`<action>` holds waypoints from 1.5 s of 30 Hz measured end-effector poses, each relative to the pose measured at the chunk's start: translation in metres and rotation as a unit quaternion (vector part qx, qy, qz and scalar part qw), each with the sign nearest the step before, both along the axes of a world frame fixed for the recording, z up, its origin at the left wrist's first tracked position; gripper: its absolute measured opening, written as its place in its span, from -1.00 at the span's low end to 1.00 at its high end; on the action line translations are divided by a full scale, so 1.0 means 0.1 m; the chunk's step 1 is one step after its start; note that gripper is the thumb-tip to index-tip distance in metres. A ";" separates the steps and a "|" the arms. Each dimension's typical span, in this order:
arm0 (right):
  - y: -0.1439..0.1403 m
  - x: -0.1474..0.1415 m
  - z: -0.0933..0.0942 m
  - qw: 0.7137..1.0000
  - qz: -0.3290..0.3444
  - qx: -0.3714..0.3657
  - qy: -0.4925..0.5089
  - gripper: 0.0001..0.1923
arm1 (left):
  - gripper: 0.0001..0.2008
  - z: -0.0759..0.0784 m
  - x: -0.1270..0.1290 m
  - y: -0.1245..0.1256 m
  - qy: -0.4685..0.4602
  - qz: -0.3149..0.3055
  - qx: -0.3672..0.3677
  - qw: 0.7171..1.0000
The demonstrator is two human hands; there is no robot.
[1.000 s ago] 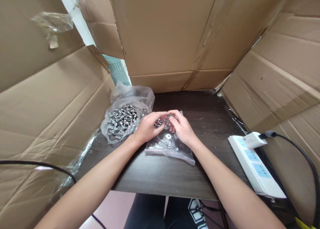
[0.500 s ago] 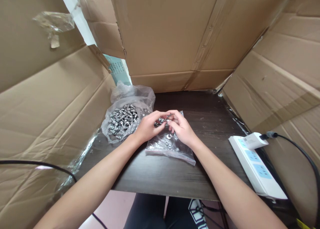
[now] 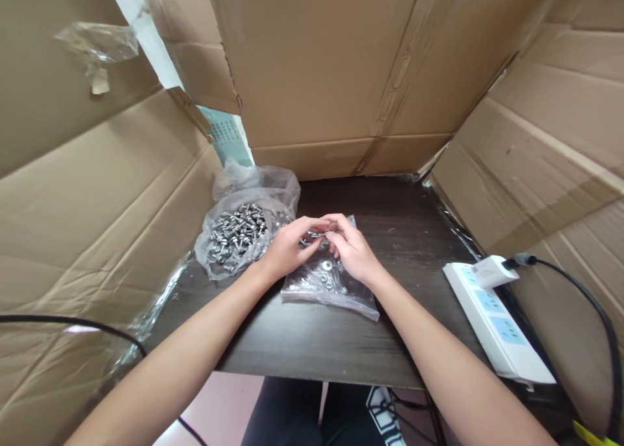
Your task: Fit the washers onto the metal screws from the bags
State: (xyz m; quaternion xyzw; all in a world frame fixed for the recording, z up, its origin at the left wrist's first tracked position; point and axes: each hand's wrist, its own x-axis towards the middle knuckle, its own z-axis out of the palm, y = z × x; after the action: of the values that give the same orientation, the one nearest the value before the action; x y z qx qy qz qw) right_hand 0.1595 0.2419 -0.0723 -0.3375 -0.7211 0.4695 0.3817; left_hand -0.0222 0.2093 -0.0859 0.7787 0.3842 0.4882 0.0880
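Observation:
Over a clear zip bag (image 3: pixel 312 295) my two hands meet, fingertips almost touching. My left hand (image 3: pixel 286 249) is closed in a pinch on a small shiny bolt (image 3: pixel 316 235). At the bolt's right end, the thumb and fingers of my right hand (image 3: pixel 355 254) pinch it too; a small nut or washer may be hidden there. A washer (image 3: pixel 327 265) and several nuts (image 3: pixel 328 286) lie on the zip bag below. More metal pieces show behind my left thumb. Left of my hands, an open plastic bag (image 3: pixel 205 262) holds many bolts (image 3: pixel 241 228).
Cardboard walls (image 3: pixel 331 62) enclose the dark table (image 3: pixel 312 342) at the back and sides. On the right sits a white power strip (image 3: pixel 502 332) with a plugged-in adapter (image 3: pixel 496 272). A black cable (image 3: pixel 73 318) crosses at the left.
My right fingers have shifted slightly and curled closer around the bolt's end. Both hands stay over the zip bag; the whole view has drifted a little.

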 end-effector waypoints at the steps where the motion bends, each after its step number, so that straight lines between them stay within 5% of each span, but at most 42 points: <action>1: 0.00 0.00 0.00 1.000 0.004 0.001 0.001 -0.75 | -0.74 0.00 0.00 0.00 0.000 0.002 0.003 1.000; 45: -0.03 0.00 0.03 0.999 -0.015 0.032 -0.017 -0.77 | -0.61 0.00 0.02 0.01 -0.003 -0.014 0.038 0.999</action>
State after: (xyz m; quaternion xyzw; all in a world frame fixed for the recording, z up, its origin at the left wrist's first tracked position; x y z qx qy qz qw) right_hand 0.1598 0.2390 -0.0695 -0.3436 -0.7369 0.4348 0.3871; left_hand -0.0201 0.2101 -0.0857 0.7855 0.3540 0.5034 0.0661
